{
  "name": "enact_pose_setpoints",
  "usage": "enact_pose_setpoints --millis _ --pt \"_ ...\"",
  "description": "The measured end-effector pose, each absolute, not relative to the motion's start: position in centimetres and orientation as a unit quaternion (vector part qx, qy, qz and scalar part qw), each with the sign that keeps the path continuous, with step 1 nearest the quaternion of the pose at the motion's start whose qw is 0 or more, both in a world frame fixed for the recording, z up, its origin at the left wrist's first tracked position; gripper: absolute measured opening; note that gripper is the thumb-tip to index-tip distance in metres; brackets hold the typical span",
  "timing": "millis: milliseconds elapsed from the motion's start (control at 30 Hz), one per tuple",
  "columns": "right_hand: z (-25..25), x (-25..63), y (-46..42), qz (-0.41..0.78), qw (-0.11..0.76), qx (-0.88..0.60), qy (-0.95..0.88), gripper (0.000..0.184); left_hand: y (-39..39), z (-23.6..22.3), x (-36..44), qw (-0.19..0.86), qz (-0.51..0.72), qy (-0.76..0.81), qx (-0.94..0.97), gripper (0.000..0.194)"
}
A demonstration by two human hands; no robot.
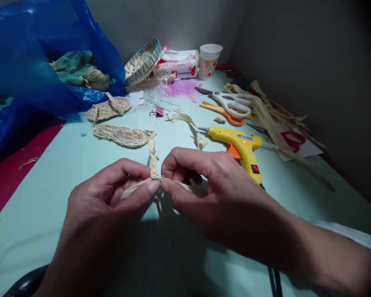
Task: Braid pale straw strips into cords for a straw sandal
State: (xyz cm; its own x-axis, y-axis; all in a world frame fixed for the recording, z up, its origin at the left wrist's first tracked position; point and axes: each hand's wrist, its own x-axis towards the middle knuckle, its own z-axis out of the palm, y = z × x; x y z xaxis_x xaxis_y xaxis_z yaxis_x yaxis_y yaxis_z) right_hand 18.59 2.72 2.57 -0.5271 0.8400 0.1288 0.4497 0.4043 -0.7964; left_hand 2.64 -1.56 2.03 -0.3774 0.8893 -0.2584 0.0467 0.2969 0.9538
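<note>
My left hand (pixel 111 194): thumb and fingers pinched on the near end of a plaited straw braid (pixel 152 154). My right hand (pixel 210 181): thumb and forefinger closed on strands at the same spot, fingertips nearly touching the left ones. Loose strands (pixel 136 188) fan out to both sides under my thumbs.

Braid is left of the yellow glue gun (pixel 228 135), running away from me to the right end of a coiled straw sole (pixel 120 136). Second sole (pixel 109 109), with a strap, sits just behind that one, also well left of the glue gun.

Glue gun lies on its side, nozzle pointing left, small amber light showing. Curled dry strip (pixel 185 119) just left of its nozzle. Behind it: orange scissors (pixel 218 109), then white scissors (pixel 231 101). Right of it: red-handled scissors (pixel 293 141), partly under straw strips. Farther back, left of it: pink binder clip (pixel 159 111), then woven basket (pixel 142 62). Paper cup (pixel 207 66) far behind it. Blue bag (pixel 15 49) far left of it.
</note>
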Motion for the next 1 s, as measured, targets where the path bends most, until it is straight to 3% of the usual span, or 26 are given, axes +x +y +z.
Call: enact_pose_setpoints --millis 200,467,800,1000 --pt "2.5 18.6 3.0 0.382 0.281 -0.401 -0.784 0.011 -1.9 1.7 2.5 0.257 0.423 0.737 0.461 0.018" --pt "3.3 18.9 3.6 0.387 0.253 -0.386 -0.798 0.015 -1.1 2.5 2.9 0.496 0.427 0.665 0.360 0.021" --pt "3.1 19.0 3.8 0.370 0.247 -0.401 -0.801 0.014 -1.0 2.6 2.4 0.472 0.416 0.649 0.428 0.021" --pt "2.6 18.8 3.7 0.361 0.285 -0.409 -0.788 0.011 -1.3 2.3 2.6 0.331 0.424 0.674 0.507 0.012"
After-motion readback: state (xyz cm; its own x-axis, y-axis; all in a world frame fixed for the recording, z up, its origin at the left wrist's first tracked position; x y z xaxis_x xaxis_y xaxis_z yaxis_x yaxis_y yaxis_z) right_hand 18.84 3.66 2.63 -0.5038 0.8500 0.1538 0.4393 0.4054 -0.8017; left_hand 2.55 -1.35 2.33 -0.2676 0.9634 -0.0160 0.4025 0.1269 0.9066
